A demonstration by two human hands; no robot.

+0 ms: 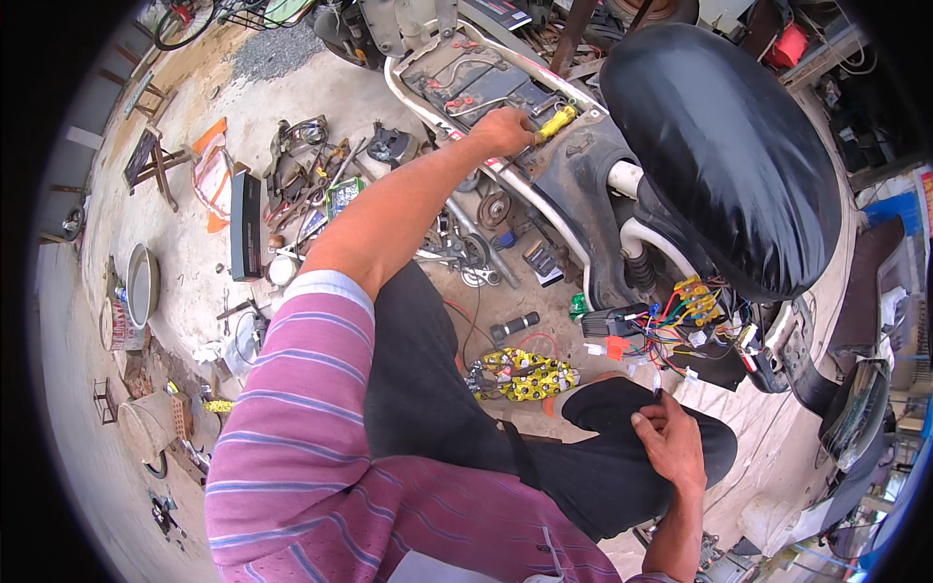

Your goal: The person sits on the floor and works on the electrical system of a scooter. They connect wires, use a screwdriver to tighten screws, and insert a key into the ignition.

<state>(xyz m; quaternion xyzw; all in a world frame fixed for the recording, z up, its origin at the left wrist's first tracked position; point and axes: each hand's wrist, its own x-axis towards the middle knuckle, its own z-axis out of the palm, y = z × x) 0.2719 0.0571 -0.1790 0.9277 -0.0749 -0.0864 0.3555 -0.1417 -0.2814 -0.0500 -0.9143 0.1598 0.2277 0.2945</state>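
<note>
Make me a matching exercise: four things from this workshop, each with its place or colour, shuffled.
1. Left hand
2. Right hand
3. Motorbike seat
4. Patterned cloth

A. Glossy black
B. Mainly yellow, with dark and white marks
C. Over a dark-trousered leg
D. Next to a yellow object at the frame

Pairs: 1-D, 2-C, 3-A, 4-B

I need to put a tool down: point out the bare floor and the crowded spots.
Bare concrete floor lies between the round basin and the long black box; a second patch lies between the gravel pile and the scattered metal parts. It is crowded among those parts and around the coloured wiring ahead of the right hand.
</note>
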